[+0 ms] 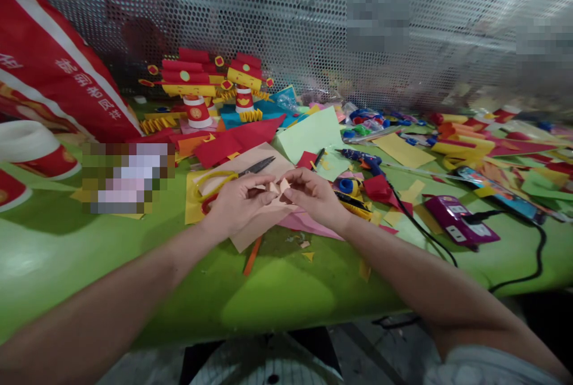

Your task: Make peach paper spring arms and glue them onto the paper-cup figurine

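My left hand [239,197] and my right hand [312,193] meet over the middle of the table. Between thumb and fingers each pinches a small piece of pale peach paper [284,184]; whether it is one folded piece or two, I cannot tell. Under them lies a larger sheet of peach paper [244,240] over a pink sheet [308,227]. Yellow-handled scissors [256,166] rest beside my left hand, blades pointing away to the right. A blue glue gun [363,159] lies beyond my right hand. Near the front are an orange paper strip [253,256] and small paper scraps [308,256].
Two red-and-yellow paper figures on cups [197,111] stand at the back. A purple power strip [461,221] with a black cable is at right, near a phone-like object [501,194]. Paper cups [40,152] and a red bag [67,57] occupy the left. A perforated metal panel [290,21] closes the back.
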`<action>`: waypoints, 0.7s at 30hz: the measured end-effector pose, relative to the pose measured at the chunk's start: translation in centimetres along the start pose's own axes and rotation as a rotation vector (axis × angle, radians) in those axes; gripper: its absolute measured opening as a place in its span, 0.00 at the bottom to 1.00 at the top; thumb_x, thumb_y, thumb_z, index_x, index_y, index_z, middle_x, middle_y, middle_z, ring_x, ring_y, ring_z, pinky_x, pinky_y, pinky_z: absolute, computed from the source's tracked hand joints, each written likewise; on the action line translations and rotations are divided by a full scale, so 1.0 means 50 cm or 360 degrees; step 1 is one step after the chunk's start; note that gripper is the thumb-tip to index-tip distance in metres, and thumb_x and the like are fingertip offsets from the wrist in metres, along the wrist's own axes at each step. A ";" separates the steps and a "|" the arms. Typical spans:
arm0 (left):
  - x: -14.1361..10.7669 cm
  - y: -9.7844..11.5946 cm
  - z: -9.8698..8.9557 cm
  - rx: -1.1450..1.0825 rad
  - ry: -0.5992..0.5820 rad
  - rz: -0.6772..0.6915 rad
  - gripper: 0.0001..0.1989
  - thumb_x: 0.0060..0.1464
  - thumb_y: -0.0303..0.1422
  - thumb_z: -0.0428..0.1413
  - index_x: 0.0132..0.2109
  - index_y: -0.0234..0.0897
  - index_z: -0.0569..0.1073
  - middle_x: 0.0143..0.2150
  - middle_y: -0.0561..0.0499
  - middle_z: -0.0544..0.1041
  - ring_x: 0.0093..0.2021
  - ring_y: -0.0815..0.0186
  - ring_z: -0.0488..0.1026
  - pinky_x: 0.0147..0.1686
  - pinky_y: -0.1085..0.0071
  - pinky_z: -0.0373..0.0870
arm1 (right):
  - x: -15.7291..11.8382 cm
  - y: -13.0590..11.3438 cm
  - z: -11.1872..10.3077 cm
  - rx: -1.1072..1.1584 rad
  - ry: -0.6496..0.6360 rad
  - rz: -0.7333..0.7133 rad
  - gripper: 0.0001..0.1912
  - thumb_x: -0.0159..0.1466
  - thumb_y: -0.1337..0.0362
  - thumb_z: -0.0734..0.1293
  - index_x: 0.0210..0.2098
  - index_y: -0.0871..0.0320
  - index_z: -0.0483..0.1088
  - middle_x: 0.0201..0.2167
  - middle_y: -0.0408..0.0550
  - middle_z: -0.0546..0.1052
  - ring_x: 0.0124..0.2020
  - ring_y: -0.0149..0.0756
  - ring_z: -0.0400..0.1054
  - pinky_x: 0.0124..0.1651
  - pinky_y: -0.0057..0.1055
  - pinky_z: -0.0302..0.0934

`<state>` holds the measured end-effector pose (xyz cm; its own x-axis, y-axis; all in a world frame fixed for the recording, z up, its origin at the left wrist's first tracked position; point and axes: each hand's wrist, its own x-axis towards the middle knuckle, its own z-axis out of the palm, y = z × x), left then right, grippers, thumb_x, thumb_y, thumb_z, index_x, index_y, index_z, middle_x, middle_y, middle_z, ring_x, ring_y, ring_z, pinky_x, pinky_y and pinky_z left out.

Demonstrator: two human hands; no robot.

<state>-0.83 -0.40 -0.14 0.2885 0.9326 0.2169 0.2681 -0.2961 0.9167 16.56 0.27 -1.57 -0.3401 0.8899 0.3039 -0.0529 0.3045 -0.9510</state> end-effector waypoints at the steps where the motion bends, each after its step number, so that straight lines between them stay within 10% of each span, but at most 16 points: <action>1: 0.000 0.000 0.000 0.0034 0.0002 0.0010 0.17 0.48 0.37 0.56 0.45 0.38 0.75 0.44 0.47 0.77 0.41 0.62 0.75 0.42 0.67 0.71 | 0.000 0.000 0.000 0.0004 -0.0006 -0.0013 0.09 0.56 0.61 0.66 0.36 0.56 0.64 0.31 0.43 0.70 0.30 0.28 0.66 0.33 0.29 0.61; 21: -0.001 -0.013 0.000 0.0200 -0.0040 0.0174 0.11 0.50 0.33 0.54 0.42 0.40 0.75 0.41 0.48 0.76 0.40 0.63 0.74 0.38 0.67 0.71 | -0.002 0.000 0.005 -0.0161 0.0092 -0.0014 0.15 0.54 0.52 0.68 0.33 0.58 0.69 0.30 0.45 0.75 0.30 0.28 0.69 0.33 0.28 0.64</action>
<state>-1.03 -0.25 -0.72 0.3446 0.8884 0.3032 0.3465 -0.4206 0.8385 16.36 0.08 -1.61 -0.2852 0.9042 0.3178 0.0401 0.3426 -0.9386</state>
